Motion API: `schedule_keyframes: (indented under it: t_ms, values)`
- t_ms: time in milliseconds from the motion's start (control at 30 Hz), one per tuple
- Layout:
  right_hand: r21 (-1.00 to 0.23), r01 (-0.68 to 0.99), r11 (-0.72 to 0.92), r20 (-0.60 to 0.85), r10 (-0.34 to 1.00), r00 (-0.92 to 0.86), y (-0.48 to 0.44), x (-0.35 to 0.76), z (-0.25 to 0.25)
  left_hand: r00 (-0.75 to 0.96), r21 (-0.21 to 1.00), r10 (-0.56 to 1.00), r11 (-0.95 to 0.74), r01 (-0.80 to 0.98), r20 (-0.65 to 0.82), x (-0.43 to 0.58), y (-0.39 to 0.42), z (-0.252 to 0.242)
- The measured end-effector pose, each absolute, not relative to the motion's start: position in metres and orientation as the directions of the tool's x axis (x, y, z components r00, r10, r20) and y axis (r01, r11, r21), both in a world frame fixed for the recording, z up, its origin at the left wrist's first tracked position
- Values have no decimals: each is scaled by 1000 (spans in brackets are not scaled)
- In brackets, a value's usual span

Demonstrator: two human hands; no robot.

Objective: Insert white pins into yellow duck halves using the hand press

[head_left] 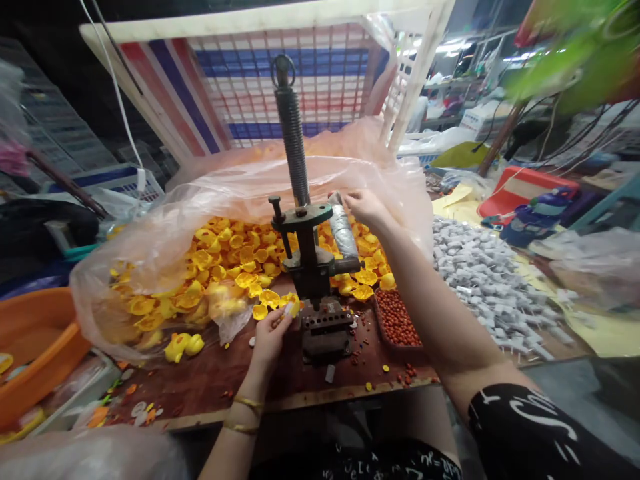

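L hand (269, 339) pinching yellow plastic pc (295, 307) beside dark metal press (311, 281), R hand (371, 210) at silver-wrapped lever (343, 231), can't tell grip.

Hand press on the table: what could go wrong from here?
1. The left hand pinches a small yellow-and-white piece close beside the press, while the right hand is at its taped lever. Fingers could get nipped if they stray under the press as the lever moves.

2. The right forearm looks close to the red beads, so a swing might spill some.

3. A loose grey piece near the front edge could be knocked off.
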State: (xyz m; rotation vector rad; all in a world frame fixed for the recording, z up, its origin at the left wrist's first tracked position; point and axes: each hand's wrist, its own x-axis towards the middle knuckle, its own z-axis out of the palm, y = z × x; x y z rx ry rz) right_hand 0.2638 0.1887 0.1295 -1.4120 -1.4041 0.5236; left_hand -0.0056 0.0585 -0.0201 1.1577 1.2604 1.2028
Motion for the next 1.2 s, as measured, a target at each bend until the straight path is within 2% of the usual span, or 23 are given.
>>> schedule_keyframes:
  t_ms: [100,233,300,400,467,533,600,667,733,767,833,867,900,967,1200]
  values:
    - [-648,761,-29,135,979,152,150,265,96,-130,975,977,144,-167,-166,-22,45,-21]
    - [-586,809,-47,-32,999,35,85,256,38,-189,952,961,146,-269,-200,-28,23,-20]
    - [-543,834,-97,-45,995,86,59,259,20,-197,944,957,147,-294,-211,-26,16,-17]
    - [-329,917,-225,-78,974,211,32,280,4,-183,922,952,169,-350,-244,-22,10,-12]
    - [-171,960,-221,-153,969,196,23,297,-5,-185,905,945,182,-384,-268,-19,10,-11]
    - [-115,979,-171,-210,967,145,20,310,-14,-178,891,942,191,-413,-284,-15,10,-10]
    - [-132,979,-155,-190,973,128,19,316,-18,-159,875,942,201,-440,-297,-10,10,-9]
    - [-231,961,-155,-118,984,131,18,314,-16,-129,855,942,219,-470,-311,-5,9,-9]
    - [-486,869,-93,-18,995,97,16,301,-11,-83,833,943,240,-499,-321,-1,7,-10]
    - [-644,765,-36,26,997,70,14,289,-8,-57,823,945,249,-511,-321,1,6,-10]
    - [-885,460,75,92,996,14,11,257,-6,-17,808,950,256,-530,-312,6,5,-12]
    - [-943,314,114,117,993,-9,9,238,-6,-8,804,952,255,-538,-307,8,4,-13]
    - [-969,203,139,138,990,-16,8,220,-7,-8,801,953,250,-544,-303,10,3,-14]
    - [-980,90,175,176,984,-2,7,188,-12,-10,801,957,237,-550,-291,13,2,-14]
    - [-975,35,219,220,975,43,9,160,-21,-1,852,967,224,-474,-255,17,1,-9]
